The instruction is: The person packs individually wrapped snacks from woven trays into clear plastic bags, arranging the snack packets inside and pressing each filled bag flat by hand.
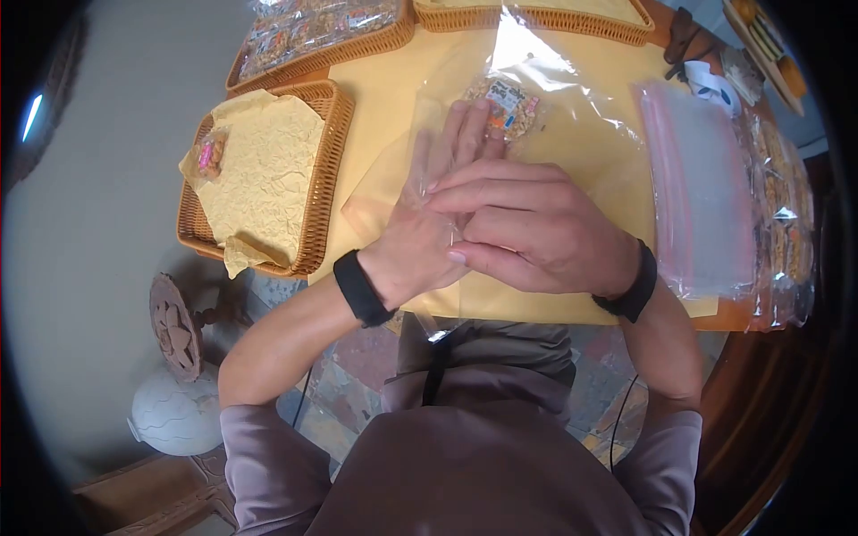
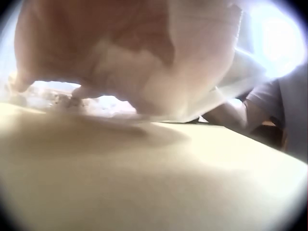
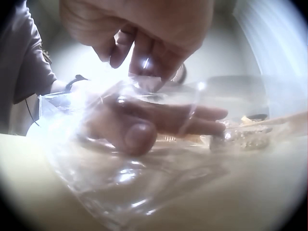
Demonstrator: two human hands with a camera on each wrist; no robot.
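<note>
Yellow covering [image 1: 375, 89] is spread beneath the work; a lined wicker tray [image 1: 329, 179] is set at nine o'clock from the hands, stacked flat bags [image 1: 702, 192] at three. Inside a large clear bag [image 1: 536, 54], the left hand [image 1: 416, 228] is laid with fingers extended; film is pinched by the right hand [image 1: 536, 228]. Towards one o'clock, a snack packet [image 1: 508, 103] is met by the left fingertips. By the right wrist view, the left thumb [image 3: 139, 137] is shown through film; from the head it is obscured. Left wrist detail is blurred.
</note>
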